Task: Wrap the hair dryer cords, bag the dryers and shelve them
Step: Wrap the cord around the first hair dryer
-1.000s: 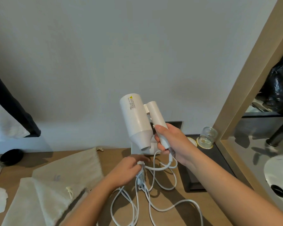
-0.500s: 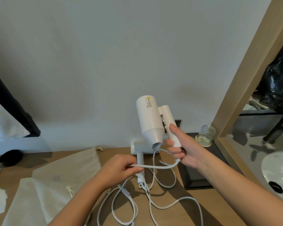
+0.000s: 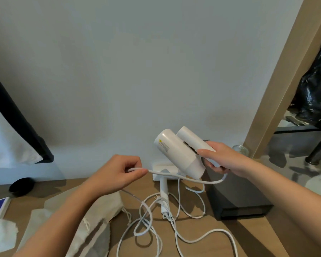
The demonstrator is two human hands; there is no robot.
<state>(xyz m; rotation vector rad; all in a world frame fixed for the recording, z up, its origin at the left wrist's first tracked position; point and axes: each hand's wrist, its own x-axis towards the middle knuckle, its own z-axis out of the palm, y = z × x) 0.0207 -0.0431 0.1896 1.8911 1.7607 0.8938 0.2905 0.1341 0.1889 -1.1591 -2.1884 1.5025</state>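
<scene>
Head cam: R hand [image 3: 220, 158] grip wraps dryer [image 3: 176, 154] handle; L hand [image 3: 117, 173] grip pinches cord [image 3: 208, 182], stretched btwn grips. 2nd dryer [image 3: 164, 190] on table [image 3: 258, 238] below.

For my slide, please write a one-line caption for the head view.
Right hand holds a folded white hair dryer while left hand pinches its cord above a second dryer.

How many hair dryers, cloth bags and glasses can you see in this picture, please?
Hair dryers: 2
Cloth bags: 2
Glass: 1
Total: 5
</scene>
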